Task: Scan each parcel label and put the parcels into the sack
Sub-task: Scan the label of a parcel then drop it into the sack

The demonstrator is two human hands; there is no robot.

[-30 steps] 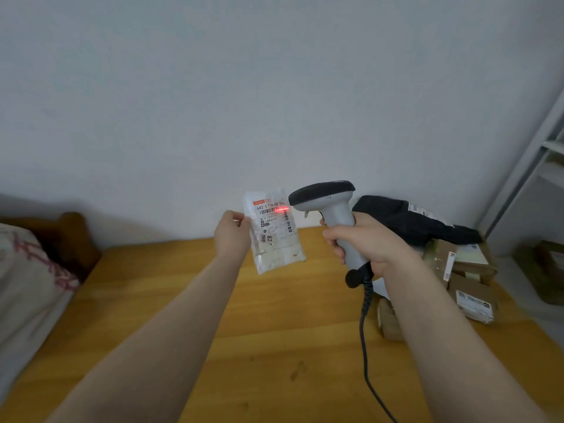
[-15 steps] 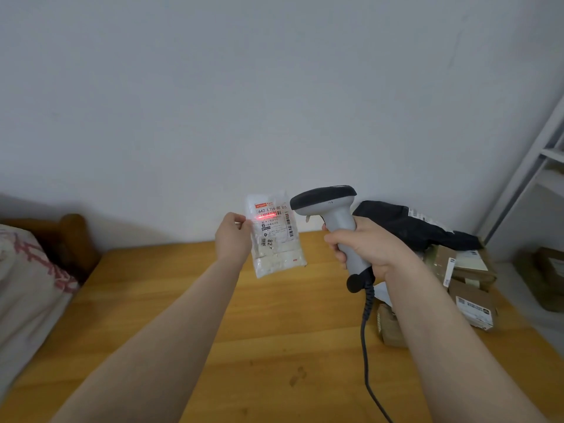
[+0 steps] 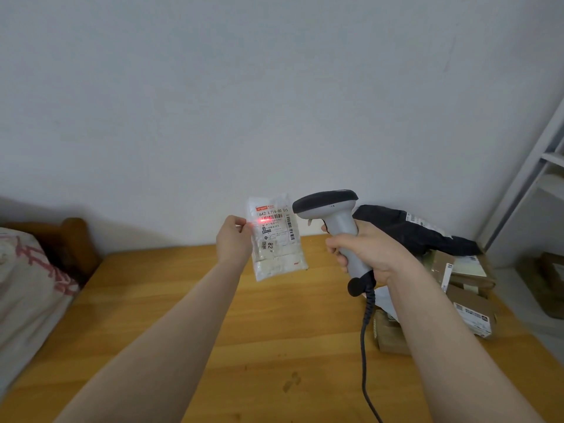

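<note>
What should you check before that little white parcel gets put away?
1. Left hand pinches the white parcel by its edge, off the table: ok.
2. Right hand grips the barcode scanner by its handle: ok.
3. Red scan light falls on the parcel's label: ok.
4. Scan accepted: cannot tell.
5. Sack open and close by: cannot tell; the white cloth with red print at the left edge may be it.
</note>
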